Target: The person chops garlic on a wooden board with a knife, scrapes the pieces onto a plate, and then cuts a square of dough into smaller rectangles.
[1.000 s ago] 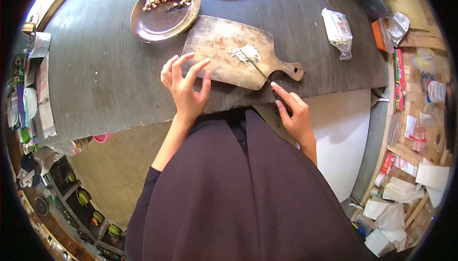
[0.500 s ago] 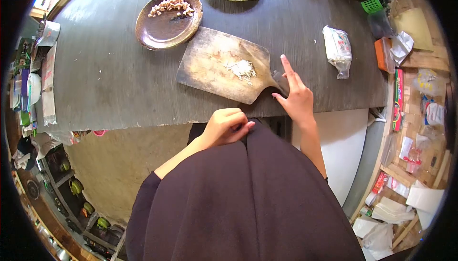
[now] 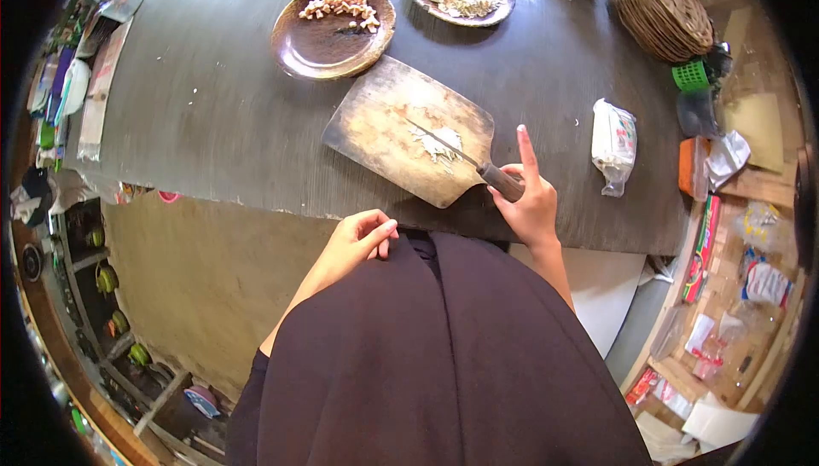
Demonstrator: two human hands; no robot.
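My right hand (image 3: 531, 203) is closed round the dark handle of a knife (image 3: 502, 182), its index finger stretched out. The thin blade lies over a wooden cutting board (image 3: 375, 129), across a small pile of pale thin-cut pieces (image 3: 439, 145). The board lies slanted, its handle end toward my right hand. Close to the table's front edge, left of the knife, my left hand (image 3: 363, 240) is loosely curled, and nothing shows in it. The brown plate (image 3: 320, 55) touching the board's far corner bears small pinkish-brown chopped pieces (image 3: 341, 8).
Another plate (image 3: 503, 14) at the back carries a heap of pale shreds. A white plastic packet (image 3: 613, 146) lies to the right on the dark table (image 3: 230, 125). Stacked woven plates (image 3: 661, 10) and a green basket (image 3: 689, 75) stand at the back right.
My right hand has gone from spread fingers beside the board to gripping the knife, whose blade is now over the pale pieces. My left hand has shifted slightly left. The view has turned.
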